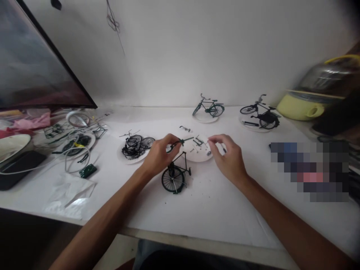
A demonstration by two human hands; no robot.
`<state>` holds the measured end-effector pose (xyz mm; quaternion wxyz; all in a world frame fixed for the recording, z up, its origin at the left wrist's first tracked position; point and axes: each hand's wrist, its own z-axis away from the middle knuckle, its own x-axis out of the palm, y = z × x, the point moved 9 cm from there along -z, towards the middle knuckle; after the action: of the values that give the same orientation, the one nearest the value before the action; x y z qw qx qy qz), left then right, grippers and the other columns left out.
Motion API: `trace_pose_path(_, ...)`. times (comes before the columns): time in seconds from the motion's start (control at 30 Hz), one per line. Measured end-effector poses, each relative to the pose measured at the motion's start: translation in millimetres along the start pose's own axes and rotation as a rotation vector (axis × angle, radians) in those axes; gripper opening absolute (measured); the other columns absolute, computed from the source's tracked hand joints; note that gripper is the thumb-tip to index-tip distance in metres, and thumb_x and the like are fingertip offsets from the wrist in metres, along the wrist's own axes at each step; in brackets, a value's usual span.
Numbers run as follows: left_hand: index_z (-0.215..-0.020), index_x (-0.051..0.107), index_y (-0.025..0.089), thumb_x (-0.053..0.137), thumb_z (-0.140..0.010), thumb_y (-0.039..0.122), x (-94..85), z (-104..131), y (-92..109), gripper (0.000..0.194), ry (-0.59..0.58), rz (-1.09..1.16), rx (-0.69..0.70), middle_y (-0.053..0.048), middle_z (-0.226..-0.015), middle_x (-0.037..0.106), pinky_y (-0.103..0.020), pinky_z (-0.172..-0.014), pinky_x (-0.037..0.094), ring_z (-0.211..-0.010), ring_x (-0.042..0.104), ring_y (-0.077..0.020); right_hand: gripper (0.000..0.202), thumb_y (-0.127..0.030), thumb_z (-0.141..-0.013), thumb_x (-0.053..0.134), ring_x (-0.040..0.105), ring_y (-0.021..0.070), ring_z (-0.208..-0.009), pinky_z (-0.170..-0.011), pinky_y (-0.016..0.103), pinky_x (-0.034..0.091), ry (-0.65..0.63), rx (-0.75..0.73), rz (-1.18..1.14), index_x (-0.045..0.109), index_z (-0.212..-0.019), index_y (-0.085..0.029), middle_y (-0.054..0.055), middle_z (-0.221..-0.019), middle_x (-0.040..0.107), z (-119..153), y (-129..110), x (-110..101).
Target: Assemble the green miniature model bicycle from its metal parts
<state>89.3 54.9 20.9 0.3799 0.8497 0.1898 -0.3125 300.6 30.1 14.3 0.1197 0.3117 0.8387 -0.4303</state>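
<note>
My left hand [161, 154] pinches a thin dark green bicycle part [188, 140], with a straight stem pointing right and a curved end near the fingers. Thumb and forefinger of my right hand [230, 153] are pressed together; whatever lies between them is too small to make out. Just below my left hand, a partly built miniature bicycle [173, 179], with a dark frame and one wheel visible, rests on the table. Between the hands, a white paper plate [200, 159] carries silvery small parts. Behind it lies a small handlebar [184, 128].
Two miniature bicycles [209, 107] [261, 114] stand on plates at the back. To the left are a plate of black bicycle parts [135, 146], loose frames, a green piece [88, 171] and a cable. A monitor [39, 56] and a yellow pot [300, 105] flank the table [225, 217].
</note>
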Motion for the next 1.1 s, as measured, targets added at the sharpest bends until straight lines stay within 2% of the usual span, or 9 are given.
trace_pose_path(0.13, -0.098, 0.057, 0.019, 0.055, -0.096, 0.028, -19.2, -6.4, -16.0, 0.009, 0.065, 0.004, -0.033, -0.005, -0.092, 0.070, -0.031, -0.071, 0.048, -0.082, 0.065, -0.0186, 0.010, -0.023, -0.089, 0.057, 0.064, 0.0226, -0.093, -0.088, 0.039, 0.048, 0.075, 0.087, 0.049, 0.066, -0.091, -0.019, 0.007, -0.095, 0.071, -8.5, 25.0, -14.5)
trace_pose_path(0.27, -0.098, 0.056, 0.019, 0.055, -0.094, 0.027, -24.8, -8.6, -24.7, 0.009, 0.069, 0.013, -0.036, -0.006, -0.094, 0.069, -0.033, -0.075, 0.047, -0.086, 0.064, -0.0199, 0.009, -0.023, -0.086, 0.059, 0.065, 0.0224, -0.085, -0.082, 0.038, 0.050, 0.026, 0.156, 0.036, 0.068, -0.087, -0.020, 0.006, -0.088, 0.072, -6.6, 37.0, -5.3)
trace_pose_path(0.43, -0.096, 0.058, 0.019, 0.057, -0.093, 0.032, -22.1, -6.9, -29.7, 0.013, 0.050, 0.049, -0.088, -0.008, -0.097, 0.070, -0.033, -0.073, 0.046, -0.083, 0.064, -0.0207, 0.012, -0.027, -0.087, 0.059, 0.066, 0.0225, -0.087, -0.082, 0.037, 0.050, -0.060, 0.170, -0.006, 0.069, -0.088, -0.020, 0.006, -0.089, 0.073, -0.5, 35.0, 9.3)
trace_pose_path(0.57, -0.090, 0.058, 0.019, 0.062, -0.089, 0.033, -19.6, -5.0, -37.7, 0.015, 0.064, 0.162, -0.179, -0.007, -0.089, 0.071, -0.031, -0.070, 0.048, -0.078, 0.066, -0.0198, 0.014, -0.029, -0.086, 0.060, 0.067, 0.0232, -0.086, -0.080, 0.038, 0.051, -0.094, 0.181, -0.026, 0.070, -0.088, -0.020, 0.007, -0.089, 0.074, 1.1, 35.6, 12.9)
trace_pose_path(0.67, -0.090, 0.054, 0.019, 0.056, -0.093, 0.038, -18.6, -3.2, -53.7, 0.020, 0.113, 0.301, -0.300, -0.008, -0.086, 0.072, -0.027, -0.056, 0.049, -0.066, 0.068, -0.0176, 0.015, -0.030, -0.086, 0.060, 0.067, 0.0235, -0.086, -0.080, 0.038, 0.051, -0.092, 0.187, -0.025, 0.070, -0.088, -0.019, 0.007, -0.089, 0.074, 0.8, 37.2, 12.3)
trace_pose_path(0.77, -0.088, 0.049, 0.018, 0.050, -0.095, 0.041, -18.9, -1.6, -72.4, 0.024, 0.167, 0.446, -0.416, -0.013, -0.091, 0.073, -0.024, -0.046, 0.048, -0.055, 0.069, -0.0163, 0.014, -0.029, -0.086, 0.059, 0.067, 0.0237, -0.088, -0.084, 0.039, 0.050, -0.073, 0.185, -0.008, 0.070, -0.087, -0.020, 0.006, -0.090, 0.074, -0.4, 38.7, 9.1)
trace_pose_path(0.9, -0.084, 0.045, 0.018, 0.048, -0.092, 0.040, -18.7, -0.2, -89.1, 0.024, 0.199, 0.620, -0.511, -0.014, -0.095, 0.074, -0.024, -0.046, 0.048, -0.054, 0.069, -0.0163, 0.014, -0.028, -0.086, 0.058, 0.066, 0.0239, -0.087, -0.083, 0.040, 0.050, -0.033, 0.177, 0.023, 0.068, -0.088, -0.019, 0.007, -0.090, 0.074, -2.4, 40.1, 2.8)
trace_pose_path(1.1, -0.082, 0.044, 0.019, 0.049, -0.087, 0.037, -9.9, 2.6, -99.6, 0.019, 0.204, 0.793, -0.594, -0.014, -0.093, 0.074, -0.025, -0.047, 0.047, -0.054, 0.069, -0.0164, 0.013, -0.023, -0.084, 0.057, 0.066, 0.0261, -0.091, -0.085, 0.043, 0.050, -0.027, 0.120, 0.108, 0.067, -0.090, -0.019, 0.009, -0.093, 0.073, -2.5, 36.9, 1.4)
